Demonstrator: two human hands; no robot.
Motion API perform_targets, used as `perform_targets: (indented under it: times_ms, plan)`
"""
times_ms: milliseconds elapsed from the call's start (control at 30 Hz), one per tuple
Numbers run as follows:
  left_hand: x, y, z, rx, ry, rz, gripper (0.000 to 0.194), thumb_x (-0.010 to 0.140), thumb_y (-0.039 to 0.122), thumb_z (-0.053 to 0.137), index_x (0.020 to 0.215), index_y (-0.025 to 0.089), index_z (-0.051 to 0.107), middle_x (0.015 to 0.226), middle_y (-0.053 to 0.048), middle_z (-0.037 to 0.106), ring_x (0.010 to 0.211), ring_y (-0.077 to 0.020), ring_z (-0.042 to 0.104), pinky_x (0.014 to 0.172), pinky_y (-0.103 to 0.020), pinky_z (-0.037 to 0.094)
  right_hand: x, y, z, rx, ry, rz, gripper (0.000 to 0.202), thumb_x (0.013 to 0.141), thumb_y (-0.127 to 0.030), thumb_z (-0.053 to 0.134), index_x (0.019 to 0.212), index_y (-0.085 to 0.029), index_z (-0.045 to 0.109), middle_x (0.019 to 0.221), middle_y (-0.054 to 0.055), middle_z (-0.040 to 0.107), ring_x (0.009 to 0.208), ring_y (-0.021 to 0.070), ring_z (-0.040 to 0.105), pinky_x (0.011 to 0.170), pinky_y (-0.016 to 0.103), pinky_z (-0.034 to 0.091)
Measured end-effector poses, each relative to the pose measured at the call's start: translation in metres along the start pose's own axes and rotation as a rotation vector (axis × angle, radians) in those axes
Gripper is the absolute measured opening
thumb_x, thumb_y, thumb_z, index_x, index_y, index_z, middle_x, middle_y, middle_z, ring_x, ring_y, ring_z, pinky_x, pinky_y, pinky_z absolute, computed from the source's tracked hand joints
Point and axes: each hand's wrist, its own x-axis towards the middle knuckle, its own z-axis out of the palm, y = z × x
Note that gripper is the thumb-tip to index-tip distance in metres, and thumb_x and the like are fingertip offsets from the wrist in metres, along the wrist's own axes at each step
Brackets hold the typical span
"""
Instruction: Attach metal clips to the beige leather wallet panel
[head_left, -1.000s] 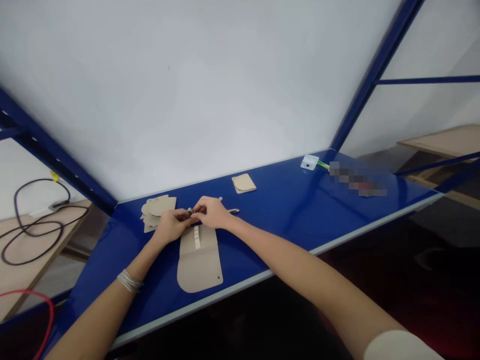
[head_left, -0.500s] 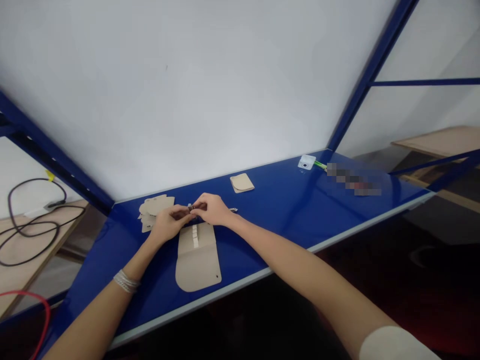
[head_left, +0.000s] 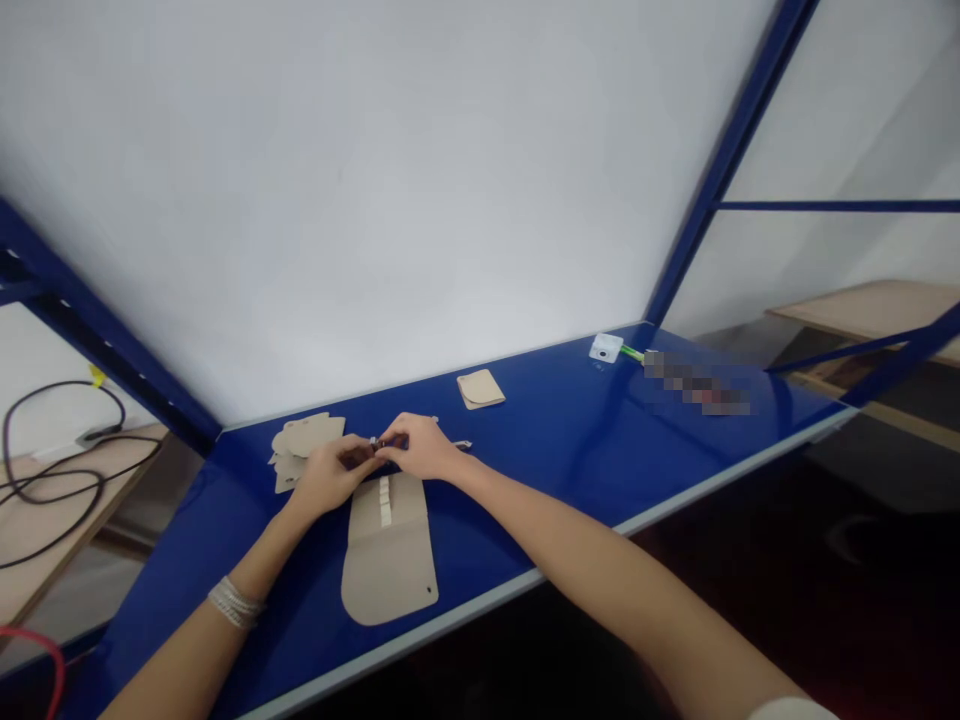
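Observation:
My left hand (head_left: 334, 470) and my right hand (head_left: 421, 446) meet fingertip to fingertip over the blue table. Both are closed in a pinch on a small dark, shiny piece (head_left: 377, 443), too small to name and partly hidden by the fingers. Just below them lies an opened beige case (head_left: 391, 570), flat, with a rounded front edge and a small dark hole near one corner. A pale strip of loops (head_left: 385, 503) runs down its upper half. Beyond the right wrist, a small metallic item (head_left: 463, 445) is partly covered.
Several beige flat pieces (head_left: 311, 438) are piled left of my hands. A folded beige case (head_left: 481, 389) lies near the wall. Farther right are a white square item (head_left: 606, 348) and a blurred-out patch. Black cables (head_left: 97, 480) rest on a wooden surface at left. Blue posts frame the table.
The whole view has shifted, so the table sits slightly lower in the picture. My hands keep pinching the small piece above the case, with only slight finger movement.

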Motion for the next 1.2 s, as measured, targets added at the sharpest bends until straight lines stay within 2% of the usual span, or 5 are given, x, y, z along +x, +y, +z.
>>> perform_targets:
  times_ms: [367, 500, 800, 1000, 1200]
  plan:
    - [-0.001, 0.001, 0.0, -0.03, -0.052, 0.0, 0.031, 0.075, 0.046, 0.059, 0.086, 0.016, 0.062, 0.068, -0.003, 0.067, 0.06, -0.0172, 0.061, 0.058, -0.027, 0.048, -0.001, -0.005, -0.006, -0.065, -0.03, 0.065, 0.021, 0.073, -0.034, 0.067, 0.082, -0.015, 0.069, 0.085, 0.005, 0.066, 0.072, 0.0126, 0.06, 0.068, 0.025, 0.045]
    - [-0.001, -0.002, 0.0, -0.038, -0.013, 0.007, 0.034, 0.077, 0.046, 0.057, 0.093, 0.016, 0.061, 0.075, -0.005, 0.068, 0.064, -0.0183, 0.063, 0.06, -0.028, 0.049, 0.0, -0.002, -0.005, -0.053, -0.022, 0.044, 0.02, 0.073, -0.032, 0.066, 0.084, -0.015, 0.068, 0.088, 0.006, 0.066, 0.07, 0.0113, 0.059, 0.068, 0.024, 0.045]
    - [-0.002, -0.004, 0.001, -0.152, 0.063, 0.054, 0.032, 0.076, 0.041, 0.06, 0.095, 0.016, 0.059, 0.079, -0.007, 0.069, 0.067, -0.0192, 0.065, 0.064, -0.03, 0.052, 0.001, -0.003, -0.007, -0.016, -0.042, 0.067, 0.02, 0.074, -0.032, 0.066, 0.085, -0.015, 0.068, 0.083, 0.005, 0.068, 0.07, 0.0121, 0.06, 0.066, 0.023, 0.045]
    - [0.0, -0.008, 0.001, -0.108, 0.082, 0.066, 0.029, 0.076, 0.04, 0.059, 0.092, 0.016, 0.059, 0.081, -0.006, 0.069, 0.067, -0.018, 0.065, 0.064, -0.029, 0.052, 0.002, 0.002, -0.004, -0.005, -0.089, 0.045, 0.017, 0.073, -0.025, 0.065, 0.087, -0.015, 0.067, 0.078, 0.003, 0.069, 0.071, 0.0123, 0.061, 0.066, 0.022, 0.045]
    - [0.0, -0.008, 0.001, -0.01, 0.094, 0.069, 0.027, 0.076, 0.039, 0.058, 0.09, 0.016, 0.06, 0.077, -0.005, 0.068, 0.063, -0.0166, 0.063, 0.062, -0.028, 0.051, 0.002, 0.007, -0.001, -0.058, -0.115, 0.039, 0.016, 0.072, -0.025, 0.065, 0.084, -0.015, 0.068, 0.079, 0.004, 0.069, 0.071, 0.0126, 0.061, 0.066, 0.022, 0.044]
